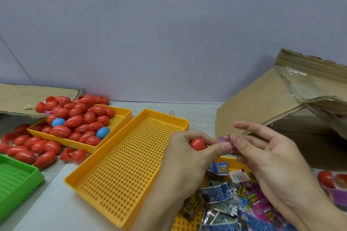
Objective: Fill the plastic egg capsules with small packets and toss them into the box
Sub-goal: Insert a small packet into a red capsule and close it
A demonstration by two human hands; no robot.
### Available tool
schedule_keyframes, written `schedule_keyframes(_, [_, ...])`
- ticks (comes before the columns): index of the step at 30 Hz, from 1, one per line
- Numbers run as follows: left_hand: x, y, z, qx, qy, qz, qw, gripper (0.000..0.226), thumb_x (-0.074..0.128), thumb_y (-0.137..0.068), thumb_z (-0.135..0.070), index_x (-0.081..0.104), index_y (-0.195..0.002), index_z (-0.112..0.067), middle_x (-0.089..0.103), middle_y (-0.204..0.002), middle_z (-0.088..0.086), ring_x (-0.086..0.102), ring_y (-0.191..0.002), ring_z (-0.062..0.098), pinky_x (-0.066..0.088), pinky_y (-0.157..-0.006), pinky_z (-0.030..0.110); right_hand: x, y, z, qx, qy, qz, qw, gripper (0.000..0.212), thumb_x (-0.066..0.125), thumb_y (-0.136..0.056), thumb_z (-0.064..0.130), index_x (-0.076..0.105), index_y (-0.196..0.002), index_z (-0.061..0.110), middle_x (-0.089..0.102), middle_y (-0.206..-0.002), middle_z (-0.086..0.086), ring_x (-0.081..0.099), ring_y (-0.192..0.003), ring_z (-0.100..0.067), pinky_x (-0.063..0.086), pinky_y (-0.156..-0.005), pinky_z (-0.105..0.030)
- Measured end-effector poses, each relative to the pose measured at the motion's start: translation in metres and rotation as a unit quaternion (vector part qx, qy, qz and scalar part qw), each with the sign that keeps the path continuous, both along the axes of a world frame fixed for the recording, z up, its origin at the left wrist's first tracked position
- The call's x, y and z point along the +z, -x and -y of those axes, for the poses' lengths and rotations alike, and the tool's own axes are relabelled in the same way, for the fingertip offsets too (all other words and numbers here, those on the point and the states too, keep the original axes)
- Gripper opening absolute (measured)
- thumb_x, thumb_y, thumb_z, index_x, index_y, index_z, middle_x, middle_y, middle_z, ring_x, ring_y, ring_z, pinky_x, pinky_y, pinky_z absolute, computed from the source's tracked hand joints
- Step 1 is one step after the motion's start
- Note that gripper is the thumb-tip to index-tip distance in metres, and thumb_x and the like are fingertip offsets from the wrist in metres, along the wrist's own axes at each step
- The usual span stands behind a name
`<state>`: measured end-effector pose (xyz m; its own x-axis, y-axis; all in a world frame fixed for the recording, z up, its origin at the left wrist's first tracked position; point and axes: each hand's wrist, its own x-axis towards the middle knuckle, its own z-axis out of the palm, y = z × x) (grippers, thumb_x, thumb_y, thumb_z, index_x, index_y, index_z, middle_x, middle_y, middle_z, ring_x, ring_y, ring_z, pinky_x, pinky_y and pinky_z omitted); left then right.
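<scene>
1. My left hand (185, 148): curled round a red egg capsule (197, 144), held above the bare yellow tray (120, 165).
2. My right hand (262, 157): pinching a purple packet (225, 141) at the capsule's mouth, remaining fingers spread.
3. Loose packets (225, 199): heaped under both hands.
4. Cardboard box (272, 103): right, flap raised.

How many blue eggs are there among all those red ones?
2. One blue egg lies at the left of the heaped yellow tray; the other blue egg lies nearer its front right. More may be hidden under the red eggs.
</scene>
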<state>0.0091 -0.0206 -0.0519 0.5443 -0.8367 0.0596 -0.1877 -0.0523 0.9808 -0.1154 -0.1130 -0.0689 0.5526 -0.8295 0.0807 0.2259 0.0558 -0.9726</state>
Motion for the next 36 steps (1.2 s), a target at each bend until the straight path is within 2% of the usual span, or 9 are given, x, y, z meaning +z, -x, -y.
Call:
schedule_keyframes(4, [0.0023,0.0002,0.0001,0.054,0.045,0.004,0.998,0.022,0.076,-0.063,-0.047,0.074,-0.069,-0.026,0.061,-0.058,-0.018,0.053,-0.052,-0.001,0.045,-0.05,0.013,0.0018,0.0001,-0.0002,-0.005,-0.041,0.022,0.999,0.031,0.076,-0.061,0.024,0.076,-0.091,0.029,0.077,-0.089,-0.012,0.074,-0.08,-0.02,0.056,-0.061,-0.021])
schedule_keyframes(9, [0.0007,-0.0007,0.0014,0.115,0.062,0.059,0.99,0.014,0.08,-0.076,-0.034,0.075,-0.069,-0.023,0.067,-0.073,-0.017,0.062,-0.071,0.002,0.054,-0.061,0.017,0.0056,-0.0017,-0.0051,0.016,-0.038,0.009,0.999,0.043,0.079,-0.053,0.036,0.076,-0.095,0.033,0.077,-0.093,-0.008,0.071,-0.084,-0.018,0.048,-0.081,-0.038])
schedule_keyframes(13, [-0.0009,-0.0004,0.0021,0.097,0.059,0.105,0.988,0.013,0.079,-0.08,-0.031,0.073,-0.07,-0.024,0.068,-0.074,-0.011,0.062,-0.072,0.01,0.055,-0.063,0.027,0.0063,-0.0019,-0.0027,0.026,-0.068,0.043,0.996,0.043,0.08,-0.05,0.028,0.077,-0.092,0.027,0.076,-0.087,-0.006,0.067,-0.072,-0.009,0.051,-0.06,-0.024])
schedule_keyframes(15, [-0.0012,0.0016,0.0022,0.073,0.05,0.128,0.988,0.012,0.078,-0.083,-0.027,0.073,-0.071,-0.026,0.067,-0.072,-0.013,0.062,-0.07,0.009,0.055,-0.062,0.025,0.0073,-0.001,-0.0021,0.026,-0.091,0.068,0.993,0.041,0.08,-0.048,0.025,0.078,-0.089,0.023,0.075,-0.084,-0.007,0.067,-0.07,-0.009,0.048,-0.051,-0.019])
schedule_keyframes(19, [-0.0018,0.0036,0.003,0.068,0.048,0.128,0.988,0.012,0.076,-0.085,-0.023,0.073,-0.073,-0.025,0.066,-0.071,-0.016,0.061,-0.065,0.003,0.053,-0.059,0.021,0.0097,0.0,-0.0042,0.045,-0.096,0.074,0.992,0.034,0.078,-0.052,0.021,0.078,-0.087,0.022,0.071,-0.077,-0.006,0.064,-0.066,-0.009,0.046,-0.05,-0.018])
schedule_keyframes(25, [0.0031,-0.0005,-0.0001,0.074,0.076,-0.021,0.994,0.007,0.074,-0.085,-0.023,0.075,-0.078,-0.024,0.068,-0.077,-0.005,0.056,-0.057,0.003,0.053,-0.057,0.025,0.0083,-0.0008,-0.0061,0.07,-0.058,0.016,0.996,0.038,0.078,-0.057,0.025,0.077,-0.095,0.025,0.073,-0.08,-0.006,0.063,-0.068,-0.009,0.042,-0.062,-0.028])
schedule_keyframes(30, [0.0013,-0.0008,0.0002,0.061,0.069,-0.004,0.996,0.007,0.072,-0.087,-0.024,0.075,-0.08,-0.026,0.066,-0.081,0.002,0.052,-0.057,0.005,0.051,-0.056,0.027,0.0096,-0.0004,-0.0076,0.084,-0.027,0.002,0.996,0.036,0.074,-0.065,0.027,0.077,-0.1,0.028,0.069,-0.077,-0.01,0.057,-0.068,-0.014,0.043,-0.059,-0.027])
schedule_keyframes(32, [-0.0001,-0.0009,0.0012,0.057,0.064,0.014,0.996,0.007,0.073,-0.087,-0.023,0.074,-0.081,-0.027,0.065,-0.08,0.004,0.052,-0.057,0.004,0.049,-0.056,0.027,0.0082,-0.0005,-0.007,0.077,0.008,-0.011,0.997,0.028,0.069,-0.078,0.018,0.077,-0.102,0.03,0.07,-0.077,-0.008,0.058,-0.068,-0.013,0.046,-0.059,-0.023])
schedule_keyframes(36, [-0.0024,0.0,0.0028,0.047,0.044,0.029,0.998,0.011,0.074,-0.085,-0.019,0.073,-0.081,-0.03,0.063,-0.068,-0.008,0.052,-0.057,0.002,0.048,-0.056,0.022,0.0081,0.0009,-0.0066,0.053,0.076,-0.038,0.995,0.043,0.06,-0.089,-0.002,0.077,-0.101,0.036,0.077,-0.088,-0.001,0.068,-0.074,0.0,0.05,-0.061,-0.01])
